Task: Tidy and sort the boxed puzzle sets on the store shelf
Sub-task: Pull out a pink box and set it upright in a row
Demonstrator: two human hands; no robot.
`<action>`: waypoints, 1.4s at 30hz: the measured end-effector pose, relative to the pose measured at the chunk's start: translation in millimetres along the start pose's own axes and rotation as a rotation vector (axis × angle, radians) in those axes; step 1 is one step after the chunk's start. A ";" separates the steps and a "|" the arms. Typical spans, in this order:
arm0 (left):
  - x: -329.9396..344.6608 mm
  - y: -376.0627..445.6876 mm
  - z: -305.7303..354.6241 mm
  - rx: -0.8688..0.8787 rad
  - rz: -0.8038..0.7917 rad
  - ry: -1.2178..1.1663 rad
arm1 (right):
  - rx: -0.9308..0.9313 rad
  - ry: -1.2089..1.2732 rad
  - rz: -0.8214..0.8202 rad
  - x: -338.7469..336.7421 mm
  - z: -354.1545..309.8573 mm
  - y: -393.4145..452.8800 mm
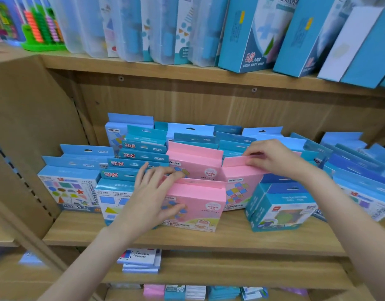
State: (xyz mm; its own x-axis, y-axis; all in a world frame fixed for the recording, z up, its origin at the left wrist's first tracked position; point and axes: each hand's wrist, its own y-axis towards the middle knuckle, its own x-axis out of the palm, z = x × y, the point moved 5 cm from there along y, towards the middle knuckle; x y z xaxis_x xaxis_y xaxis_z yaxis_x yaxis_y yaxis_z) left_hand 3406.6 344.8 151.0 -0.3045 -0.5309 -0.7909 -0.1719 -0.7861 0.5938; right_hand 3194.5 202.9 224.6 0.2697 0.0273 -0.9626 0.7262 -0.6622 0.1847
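Note:
Three pink puzzle boxes stand upright in the middle of the wooden shelf. My left hand grips the front pink box at its left edge, thumb on the front face and fingers over the top flap. My right hand pinches the top flap of the right pink box. The third pink box stands behind them. Rows of blue puzzle boxes stand left, behind and right of the pink ones.
A teal box stands at an angle under my right forearm. The shelf above holds tall blue and clear boxes and a green abacus. More small boxes lie on the shelves below.

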 end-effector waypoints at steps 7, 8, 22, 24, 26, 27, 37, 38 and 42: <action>1.5 0.5 -0.2 -0.038 -0.027 0.024 | 0.011 0.201 0.147 8.3 -42.1 38.2; 1.6 -0.1 -0.6 -0.050 -0.031 0.028 | 0.004 0.228 0.148 13.9 -48.0 44.2; 1.3 3.9 -3.9 -0.044 -0.021 0.097 | 0.319 -0.044 0.039 -12.9 59.0 -9.5; 1.3 4.8 -3.7 -0.039 -0.022 0.111 | 0.377 -0.107 -0.010 -1.7 73.9 -16.1; 0.7 4.9 -3.1 -0.037 -0.017 0.122 | 0.360 -0.152 0.067 0.6 75.1 -17.7; 0.4 4.9 -2.6 -0.037 -0.012 0.130 | 0.341 -0.168 0.114 -1.6 71.2 -17.3; 5.2 6.3 -2.1 -0.086 0.021 0.251 | -0.020 -0.223 0.540 -93.5 -10.4 -14.4; 5.5 6.9 -2.0 -0.088 0.027 0.265 | -0.049 -0.231 0.554 -101.1 -17.5 -18.9; 6.4 10.1 0.2 -0.093 0.052 0.330 | -0.082 -0.260 0.584 -128.5 -40.2 -38.7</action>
State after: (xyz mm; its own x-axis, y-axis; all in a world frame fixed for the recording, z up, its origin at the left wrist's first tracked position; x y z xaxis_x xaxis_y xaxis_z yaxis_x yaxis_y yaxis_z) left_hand 3402.7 333.6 151.9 0.0116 -0.6326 -0.7744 -0.0733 -0.7729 0.6302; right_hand 3157.2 255.1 349.0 0.4806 -0.5100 -0.7134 0.5551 -0.4529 0.6977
